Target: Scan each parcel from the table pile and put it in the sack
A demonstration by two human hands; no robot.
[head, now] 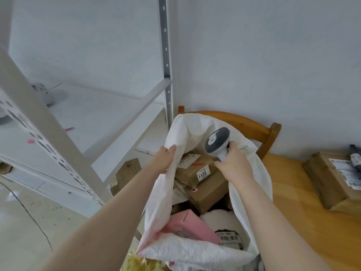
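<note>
From where I stand, the weak spot is on the left. The sack has its near-left rim held up by the left hand alone, which pinches a fold of the white cloth. If that pinch slips, I reckon the cloth would flop across the mouth and cover what is inside. The sack looks well filled, too. The brown box with the 5011 label lies on top of another box, high near the rim, with a pink parcel nearer the person. Anything dropped on top could slide off rather than settle. The scanner hangs right over the mouth, and a loose grip would send it in among the parcels. Further right, a taped brown parcel sits on the wooden table, well apart from the sack. Reaching for it with the scanner in hand could be awkward.

The left arm is stretched forward, with fingers and thumb closed on the sack's edge, lifting it up and outward. The right hand reaches in beside it, fingers wrapped round the scanner's pale handle and the grey head pointing up and away. Whether that hand also catches the cloth I cannot tell.
</note>
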